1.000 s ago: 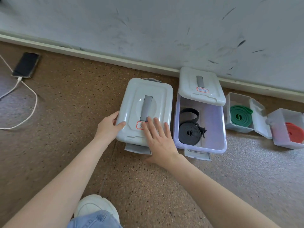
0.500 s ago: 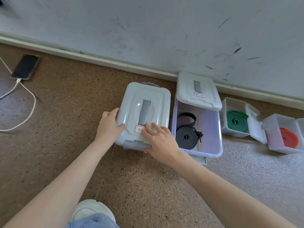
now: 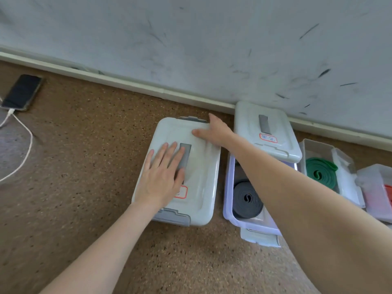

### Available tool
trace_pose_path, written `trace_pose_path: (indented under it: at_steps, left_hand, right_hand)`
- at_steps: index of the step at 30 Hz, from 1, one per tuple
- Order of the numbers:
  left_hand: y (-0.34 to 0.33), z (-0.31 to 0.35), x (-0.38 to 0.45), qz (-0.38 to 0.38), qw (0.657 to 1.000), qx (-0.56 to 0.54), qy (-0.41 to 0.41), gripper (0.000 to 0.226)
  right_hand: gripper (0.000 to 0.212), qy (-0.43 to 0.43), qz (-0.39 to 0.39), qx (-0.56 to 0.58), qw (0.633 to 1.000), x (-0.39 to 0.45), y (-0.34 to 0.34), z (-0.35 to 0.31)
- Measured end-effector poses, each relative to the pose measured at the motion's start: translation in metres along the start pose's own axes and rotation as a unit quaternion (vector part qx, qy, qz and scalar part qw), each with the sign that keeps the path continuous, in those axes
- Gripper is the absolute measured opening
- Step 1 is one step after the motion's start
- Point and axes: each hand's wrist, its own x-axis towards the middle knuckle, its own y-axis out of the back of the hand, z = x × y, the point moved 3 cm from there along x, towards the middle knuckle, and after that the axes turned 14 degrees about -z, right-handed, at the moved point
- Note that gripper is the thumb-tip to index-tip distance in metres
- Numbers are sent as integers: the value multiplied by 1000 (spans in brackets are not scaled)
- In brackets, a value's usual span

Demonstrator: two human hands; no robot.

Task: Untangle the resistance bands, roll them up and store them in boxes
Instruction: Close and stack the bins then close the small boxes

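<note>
A closed white box [image 3: 201, 177] with a grey handle lies on the floor. My left hand [image 3: 163, 175] presses flat on its lid with straight fingers. My right hand [image 3: 214, 130] reaches over the lid's far edge, its fingertips hidden behind the rim near the far latch. To the right stands an open clear box [image 3: 230, 213] holding a rolled black band [image 3: 247, 199], with its lid [image 3: 267, 132] propped against the wall. Further right, a small box [image 3: 318, 145] holds a rolled green band [image 3: 320, 170], and another small box [image 3: 375, 187] holds a red band [image 3: 388, 192].
A phone [image 3: 22, 92] on a white charging cable [image 3: 25, 153] lies on the speckled brown floor at the far left. A scuffed white wall with a baseboard [image 3: 127, 83] runs right behind the boxes.
My left hand moved from the box's left side onto the lid. My right hand went from the lid's near end to its far edge. The near latch now sits folded against the box.
</note>
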Motion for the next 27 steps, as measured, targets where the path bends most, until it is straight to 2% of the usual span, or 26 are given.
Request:
trace_pose_path:
  at_steps: [2,4,7,9,16,19,22,24,27]
  left_hand:
    - [2,2,2,-5,1000,3,3,63]
    - [-2,9,4,-8,1000,23,6,58]
    - [-4,12,4,-5,999,37,14,56]
    - [-2,12,5,-2,999,41,15,59]
    - [-6,14,5,-1,999,38,14,54]
    - [-4,18,5,-7,999,33,12,54]
    - [-5,19,5,1,999,37,12,54]
    - [-6,18,6,6,999,39,13,55]
    - [-6,19,7,11,999,45,16,56]
  right_hand:
    - [82,-36,-14,31,999,10,4,6]
    - [76,-29,-6,115,993,13,4,16]
    - [47,21,45,217,975,12,-1,25]
    - [40,35,71,232,969,12,-3,25]
    - [33,55,116,114,985,-2,-2,17]
    - [37,65,103,63,991,-7,-3,17]
    - [55,27,45,10,999,-3,-3,16]
    - [50,4,38,-25,999,0,-3,15]
    - [45,-13,72,-33,997,0,-3,9]
